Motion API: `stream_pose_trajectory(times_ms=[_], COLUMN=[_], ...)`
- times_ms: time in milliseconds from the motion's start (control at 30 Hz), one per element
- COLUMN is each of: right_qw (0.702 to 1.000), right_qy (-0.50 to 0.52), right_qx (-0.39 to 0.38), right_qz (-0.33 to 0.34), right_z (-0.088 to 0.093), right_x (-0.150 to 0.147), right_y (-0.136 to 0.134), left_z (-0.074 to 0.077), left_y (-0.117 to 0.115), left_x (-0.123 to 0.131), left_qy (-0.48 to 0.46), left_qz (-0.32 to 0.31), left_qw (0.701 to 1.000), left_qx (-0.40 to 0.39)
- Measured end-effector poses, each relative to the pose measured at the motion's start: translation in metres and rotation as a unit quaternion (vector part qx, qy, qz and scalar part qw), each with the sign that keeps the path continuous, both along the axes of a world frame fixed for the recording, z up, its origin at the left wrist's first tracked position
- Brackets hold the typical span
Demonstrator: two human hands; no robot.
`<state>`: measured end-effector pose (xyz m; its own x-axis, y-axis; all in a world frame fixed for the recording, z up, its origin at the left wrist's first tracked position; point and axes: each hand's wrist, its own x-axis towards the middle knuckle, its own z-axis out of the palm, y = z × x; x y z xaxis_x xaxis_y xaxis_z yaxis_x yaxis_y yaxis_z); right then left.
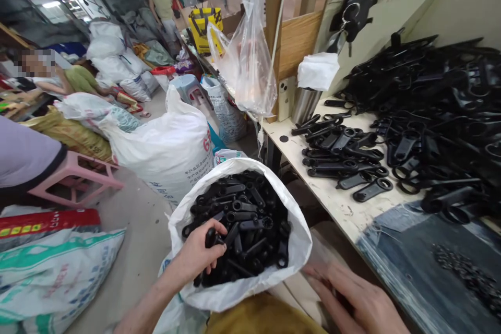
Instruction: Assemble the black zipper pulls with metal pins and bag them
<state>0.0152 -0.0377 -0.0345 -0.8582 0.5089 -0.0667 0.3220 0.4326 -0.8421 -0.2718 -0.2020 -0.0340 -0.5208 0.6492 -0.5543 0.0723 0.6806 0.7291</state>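
Observation:
My left hand (201, 250) is inside the mouth of a white woven sack (299, 214), its fingers curled around a black plastic part (210, 237). Under and around it, the sack holds a heap of black plastic parts (242, 214), long pieces with a ring at one end. My right hand (352, 292) is to the right of the sack, by the table's front edge. It is somewhat blurred, with fingers stretched out and apart; I see nothing held in it.
On the table (329, 193) at right lie loose ring-ended parts (344, 151) and a big black pile (438, 88). Small dark pieces (465, 271) rest on a dark cloth. Full sacks (164, 146) and a pink stool (78, 177) stand left. Other people sit and stand farther back.

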Motion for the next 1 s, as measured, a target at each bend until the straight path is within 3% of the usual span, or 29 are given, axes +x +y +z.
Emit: stream_pose_trajectory(times_ms=[100, 167, 267, 367, 467, 633, 767, 933, 1000], right_qw=[0.988, 0.968, 0.944, 0.934, 0.934, 0.938, 0.939, 0.935, 0.929], right_qy=[-0.050, -0.123, -0.175, -0.192, -0.206, -0.205, -0.203, -0.239, -0.252], right_qx=[0.130, 0.180, 0.180, 0.164, 0.149, 0.131, 0.148, 0.243, 0.260], right_qz=[0.067, 0.126, 0.213, 0.253, 0.252, 0.248, 0.236, 0.095, 0.080], right_z=[0.007, 0.009, 0.006, -0.007, -0.022, -0.034, -0.027, -0.018, -0.020], right_x=[-0.050, -0.081, -0.123, -0.151, -0.156, -0.141, -0.134, -0.130, -0.129], right_y=[0.007, 0.001, -0.017, -0.037, -0.049, -0.049, -0.039, -0.006, 0.006], left_z=[0.004, 0.006, 0.006, 0.003, -0.002, -0.008, -0.013, -0.015, -0.011], left_y=[-0.010, -0.017, -0.027, -0.034, -0.035, -0.030, -0.029, -0.025, -0.021], left_x=[0.005, 0.006, 0.002, -0.006, -0.012, -0.018, -0.018, -0.011, -0.007], left_qy=[0.078, 0.127, 0.173, 0.168, 0.116, 0.085, 0.091, 0.113, 0.128], left_qz=[-0.059, -0.065, -0.015, 0.064, 0.122, 0.154, 0.120, 0.051, 0.031], left_qw=[0.995, 0.990, 0.984, 0.983, 0.985, 0.984, 0.989, 0.992, 0.990], left_qx=[-0.018, -0.017, -0.029, -0.042, -0.038, -0.008, -0.006, -0.031, -0.042])
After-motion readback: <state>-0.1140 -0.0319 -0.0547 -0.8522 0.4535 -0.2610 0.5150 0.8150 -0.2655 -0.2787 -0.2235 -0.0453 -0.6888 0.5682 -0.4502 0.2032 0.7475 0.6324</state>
